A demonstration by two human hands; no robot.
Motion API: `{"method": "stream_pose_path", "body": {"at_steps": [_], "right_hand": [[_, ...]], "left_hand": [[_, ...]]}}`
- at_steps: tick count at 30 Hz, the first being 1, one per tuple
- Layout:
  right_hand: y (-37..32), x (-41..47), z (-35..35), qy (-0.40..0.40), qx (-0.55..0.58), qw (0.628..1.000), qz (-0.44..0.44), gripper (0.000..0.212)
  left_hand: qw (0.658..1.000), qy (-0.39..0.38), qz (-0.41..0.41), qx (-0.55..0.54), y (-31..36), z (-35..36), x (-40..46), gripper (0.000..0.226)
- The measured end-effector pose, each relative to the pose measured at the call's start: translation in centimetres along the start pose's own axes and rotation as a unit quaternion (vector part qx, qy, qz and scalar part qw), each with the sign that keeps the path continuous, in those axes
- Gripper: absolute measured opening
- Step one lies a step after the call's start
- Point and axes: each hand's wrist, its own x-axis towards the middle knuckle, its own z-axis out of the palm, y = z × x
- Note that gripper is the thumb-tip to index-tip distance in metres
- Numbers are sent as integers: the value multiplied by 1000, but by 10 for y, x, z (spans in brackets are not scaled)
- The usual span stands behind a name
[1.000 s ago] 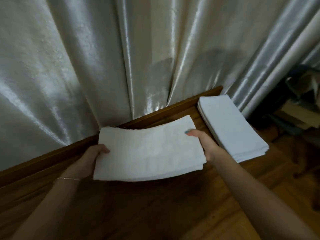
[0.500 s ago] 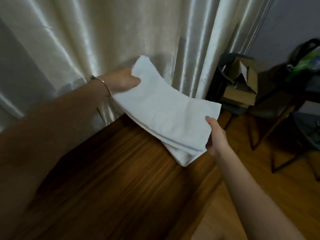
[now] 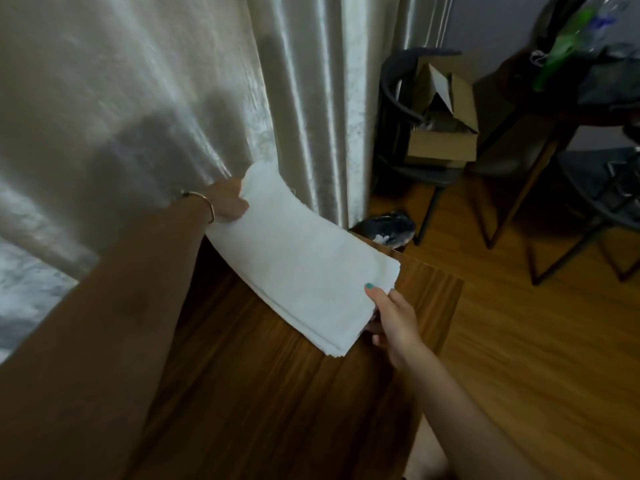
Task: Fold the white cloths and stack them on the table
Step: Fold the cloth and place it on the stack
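Note:
A folded white cloth [image 3: 304, 265] is stretched between both my hands over the right end of the wooden table [image 3: 263, 393]. My left hand [image 3: 227, 202], with a thin bracelet on the wrist, grips the cloth's far end up against the curtain. My right hand [image 3: 391, 318] pinches the cloth's near right corner, thumb on top. The cloth slopes down from left hand to right hand, its near edge low over the tabletop. The earlier stack of folded cloths is hidden, under the held cloth or out of view.
A shiny pale curtain [image 3: 156, 98] hangs along the table's far side. Right of the table's edge is wooden floor [image 3: 540, 341], with an open cardboard box [image 3: 445, 133] on a dark chair, a dark bag [image 3: 388, 226] and metal-legged furniture [image 3: 588, 209].
The view has swung right. Both hands carried the folded cloth from the table's middle to its right end, lifting it and then lowering its near edge toward the tabletop.

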Motion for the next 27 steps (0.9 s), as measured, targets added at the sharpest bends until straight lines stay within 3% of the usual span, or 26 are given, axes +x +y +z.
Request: {"method": "stream_pose_path", "body": {"at_steps": [2, 7, 10, 12, 14, 15, 17, 19, 23, 27], "right_hand": [[5, 4, -1, 13, -13, 1000, -13, 32], [14, -3, 5, 15, -11, 995, -102, 9], [22, -7, 12, 57, 9, 993, -100, 9], [20, -8, 17, 79, -9, 992, -98, 16], [14, -9, 19, 140, -89, 978, -126, 40], [10, -10, 18, 200, -164, 951, -170, 57], [-2, -11, 20, 277, -324, 849, -312, 76], [-19, -5, 28, 225, -454, 767, -395, 75], [-23, 22, 39, 68, -618, 713, -324, 81], [-10, 40, 38, 70, -645, 699, -302, 80]], "left_hand": [[1000, -16, -15, -8, -6, 15, 9, 64], [999, 19, 7, -45, -21, 32, 23, 56], [999, 26, 13, -32, -20, 41, 23, 59], [997, 70, -23, 19, -12, 50, 17, 54], [980, 173, -47, 89, 3, 55, 6, 45], [969, 222, -35, 101, 11, 56, 0, 46], [959, 272, -2, 76, 26, 61, -12, 57], [971, 241, -5, 11, 41, 73, -22, 70], [990, 122, -54, -52, 42, 105, -35, 94], [990, 104, -77, -58, 31, 124, -36, 99]]}}
